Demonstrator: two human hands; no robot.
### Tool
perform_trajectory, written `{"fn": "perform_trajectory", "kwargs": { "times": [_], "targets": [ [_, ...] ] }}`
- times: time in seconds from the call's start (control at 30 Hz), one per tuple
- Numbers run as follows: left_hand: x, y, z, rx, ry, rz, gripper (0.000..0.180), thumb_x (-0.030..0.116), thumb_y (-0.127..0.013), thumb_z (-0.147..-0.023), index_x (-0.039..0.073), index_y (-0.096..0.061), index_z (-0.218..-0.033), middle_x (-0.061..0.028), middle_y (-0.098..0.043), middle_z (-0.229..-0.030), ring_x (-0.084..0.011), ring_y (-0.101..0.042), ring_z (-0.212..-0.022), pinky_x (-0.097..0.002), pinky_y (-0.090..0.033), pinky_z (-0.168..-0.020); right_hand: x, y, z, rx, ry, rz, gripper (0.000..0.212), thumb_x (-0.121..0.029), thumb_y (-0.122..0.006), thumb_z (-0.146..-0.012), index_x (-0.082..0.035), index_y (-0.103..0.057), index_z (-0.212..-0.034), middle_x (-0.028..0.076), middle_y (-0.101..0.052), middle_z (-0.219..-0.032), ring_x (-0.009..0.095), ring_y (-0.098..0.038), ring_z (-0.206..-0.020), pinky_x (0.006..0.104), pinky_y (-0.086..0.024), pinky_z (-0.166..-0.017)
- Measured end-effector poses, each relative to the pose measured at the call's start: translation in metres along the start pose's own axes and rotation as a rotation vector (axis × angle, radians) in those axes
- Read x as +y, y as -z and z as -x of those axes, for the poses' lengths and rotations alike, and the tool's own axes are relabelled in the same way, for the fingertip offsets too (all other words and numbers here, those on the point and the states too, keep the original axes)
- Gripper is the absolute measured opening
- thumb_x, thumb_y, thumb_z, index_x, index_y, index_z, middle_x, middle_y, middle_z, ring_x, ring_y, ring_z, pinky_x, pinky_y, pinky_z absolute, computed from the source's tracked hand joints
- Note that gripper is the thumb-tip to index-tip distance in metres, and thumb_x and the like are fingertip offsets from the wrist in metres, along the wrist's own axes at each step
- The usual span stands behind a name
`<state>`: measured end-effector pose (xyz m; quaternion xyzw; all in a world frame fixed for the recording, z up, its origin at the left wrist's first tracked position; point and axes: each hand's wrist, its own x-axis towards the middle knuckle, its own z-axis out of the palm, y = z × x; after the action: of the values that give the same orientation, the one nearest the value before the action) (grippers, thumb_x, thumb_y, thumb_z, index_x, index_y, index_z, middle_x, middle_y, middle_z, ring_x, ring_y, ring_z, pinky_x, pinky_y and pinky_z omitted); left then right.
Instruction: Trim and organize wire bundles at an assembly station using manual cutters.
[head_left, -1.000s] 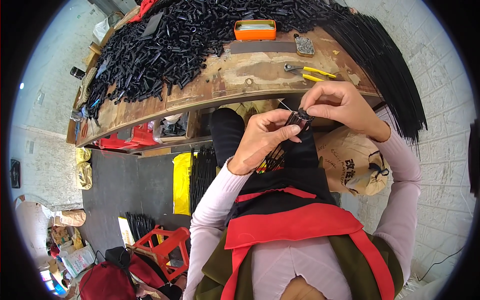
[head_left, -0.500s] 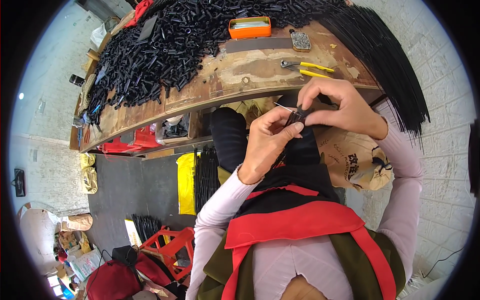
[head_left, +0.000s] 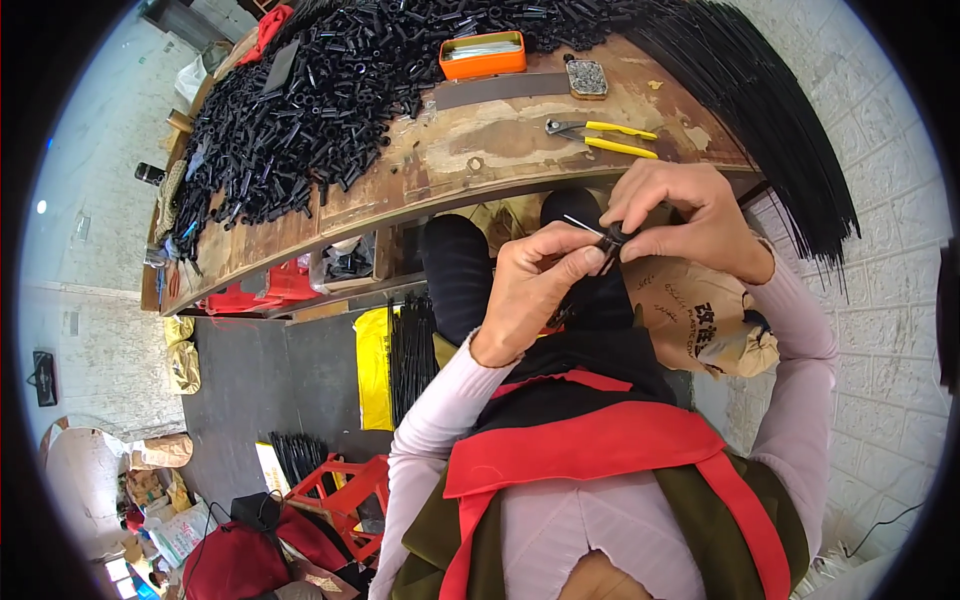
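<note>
Black part (head_left: 613, 238) pinched between both hands, just below the bench edge.

Left hand (head_left: 535, 285) presses thumb and forefinger onto the part from one side; right hand (head_left: 690, 215) closes its fingertips on the other, and a thin pale wire (head_left: 580, 225) pokes out leftward. Under the right wrist sits a brown paper sack (head_left: 700, 320) with dark print. Up on the bench (head_left: 480, 160): yellow-handled pliers (head_left: 605, 135), an orange tin (head_left: 483, 55), a heap of black tubes (head_left: 300, 110), and long black rods (head_left: 770, 110) fanning off the right end. Yellow sack (head_left: 372, 365) on the floor.
</note>
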<state>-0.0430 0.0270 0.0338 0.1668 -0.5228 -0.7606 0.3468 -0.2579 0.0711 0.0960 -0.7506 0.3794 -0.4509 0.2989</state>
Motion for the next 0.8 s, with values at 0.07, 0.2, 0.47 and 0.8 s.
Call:
{"fn": "perform_trajectory", "kwargs": {
  "times": [0.07,0.2,0.47,0.8],
  "targets": [
    [0.001,0.002,-0.001,-0.049,0.014,0.013,0.014,0.004,-0.066,-0.092,-0.004,-0.07,-0.103,-0.0035,-0.063,-0.093,-0.0102,-0.06,-0.085,-0.0231,-0.049,-0.078,0.004,0.001,0.003,-0.008,0.019,-0.05,0.022,0.001,-0.083,-0.067,-0.002,-0.066,-0.081,0.012,-0.071,-0.092,0.023,-0.065,-0.09,0.0322,-0.052,-0.079],
    [0.003,0.006,-0.002,-0.119,0.074,-0.006,0.013,0.004,-0.065,-0.092,-0.005,-0.069,-0.101,-0.004,-0.063,-0.092,-0.0105,-0.058,-0.084,-0.0246,-0.049,-0.079,0.014,-0.008,0.009,0.048,0.039,-0.189,0.023,0.002,-0.084,-0.065,-0.003,-0.069,-0.082,0.013,-0.073,-0.094,0.027,-0.066,-0.093,0.0353,-0.054,-0.08],
    [0.002,0.024,-0.002,-0.226,0.209,0.137,0.015,0.01,-0.071,-0.089,-0.001,-0.069,-0.098,-0.0067,-0.068,-0.099,-0.0133,-0.064,-0.088,-0.0263,-0.05,-0.079,0.018,-0.025,0.006,0.049,0.161,-0.187,0.016,-0.006,-0.083,-0.068,-0.003,-0.071,-0.078,0.013,-0.074,-0.092,0.028,-0.067,-0.093,0.0367,-0.055,-0.078],
    [0.01,-0.005,0.011,0.323,-0.268,-0.522,0.029,0.005,-0.078,-0.08,-0.004,-0.063,-0.104,-0.0059,-0.069,-0.094,-0.008,-0.063,-0.086,-0.0245,-0.053,-0.076,0.015,-0.058,-0.015,0.354,0.146,0.084,0.025,0.007,-0.076,-0.072,-0.002,-0.065,-0.093,0.013,-0.065,-0.1,0.021,-0.061,-0.091,0.0317,-0.048,-0.08]
  ]
}}
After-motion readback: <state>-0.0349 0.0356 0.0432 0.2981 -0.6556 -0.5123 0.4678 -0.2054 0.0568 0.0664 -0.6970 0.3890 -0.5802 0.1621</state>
